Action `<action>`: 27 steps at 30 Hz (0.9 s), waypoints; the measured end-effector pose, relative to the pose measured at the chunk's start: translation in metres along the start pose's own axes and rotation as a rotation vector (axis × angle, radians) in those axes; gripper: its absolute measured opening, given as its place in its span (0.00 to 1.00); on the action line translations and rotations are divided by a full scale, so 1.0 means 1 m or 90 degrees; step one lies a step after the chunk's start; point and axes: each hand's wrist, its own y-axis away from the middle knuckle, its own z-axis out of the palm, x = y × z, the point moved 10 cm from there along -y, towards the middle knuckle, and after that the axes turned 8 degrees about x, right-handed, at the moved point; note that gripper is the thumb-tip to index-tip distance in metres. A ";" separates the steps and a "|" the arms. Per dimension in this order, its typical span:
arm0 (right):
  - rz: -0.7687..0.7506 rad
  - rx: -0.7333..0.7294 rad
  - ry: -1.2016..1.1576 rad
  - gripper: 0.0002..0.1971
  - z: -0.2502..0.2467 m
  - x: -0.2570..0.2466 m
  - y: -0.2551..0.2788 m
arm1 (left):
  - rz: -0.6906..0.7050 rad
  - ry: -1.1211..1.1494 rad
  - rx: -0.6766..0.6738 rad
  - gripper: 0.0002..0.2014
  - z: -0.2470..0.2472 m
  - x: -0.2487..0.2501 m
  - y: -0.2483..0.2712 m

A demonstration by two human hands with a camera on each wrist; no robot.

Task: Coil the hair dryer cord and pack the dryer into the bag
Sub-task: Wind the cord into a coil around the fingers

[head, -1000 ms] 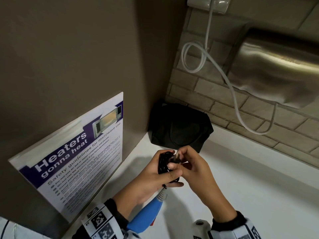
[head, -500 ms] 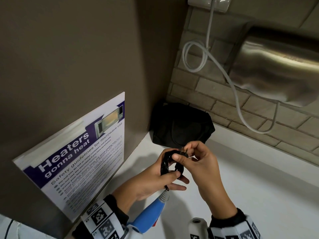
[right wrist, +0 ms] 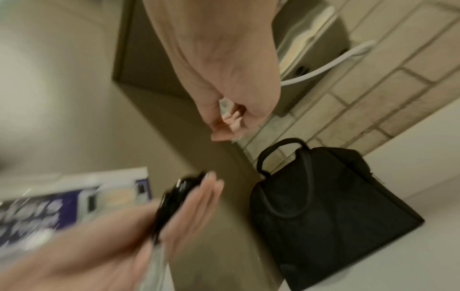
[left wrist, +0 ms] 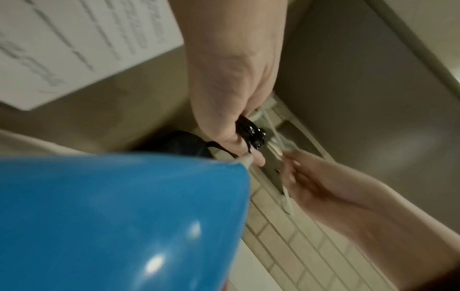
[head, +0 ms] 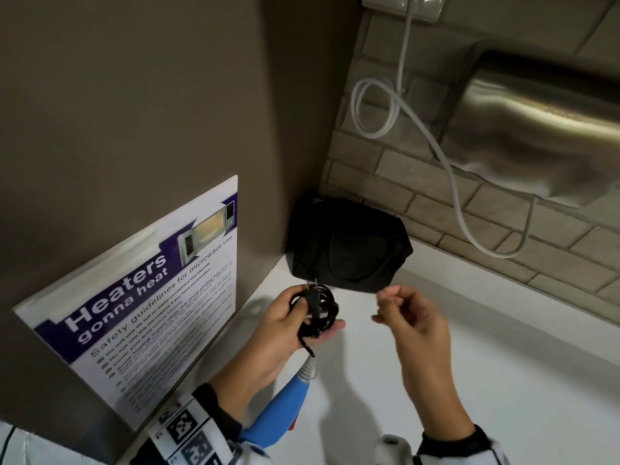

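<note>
My left hand (head: 302, 317) grips the coiled black cord (head: 318, 307), with the plug's prongs sticking up out of the coil. The blue hair dryer (head: 278, 407) hangs from the cord below that wrist and fills the lower left of the left wrist view (left wrist: 112, 216). My right hand (head: 402, 310) hovers to the right of the coil, clear of it, fingers curled and thumb against forefinger; I make out nothing in it. The black bag (head: 349, 246) stands in the corner just behind both hands; its handles show in the right wrist view (right wrist: 323, 216).
A white counter (head: 503, 364) lies under the hands. A microwave safety poster (head: 141, 297) leans on the brown wall at left. On the brick wall behind, a white cable (head: 449, 169) loops down beside a steel hand dryer (head: 536, 135).
My right hand has let go of the coil and plug and drawn away to the right. The left hand keeps the coil and has shifted slightly left.
</note>
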 end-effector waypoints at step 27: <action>0.247 -0.082 -0.063 0.08 0.021 0.066 0.013 | -0.228 -0.611 -0.385 0.28 -0.033 -0.076 0.038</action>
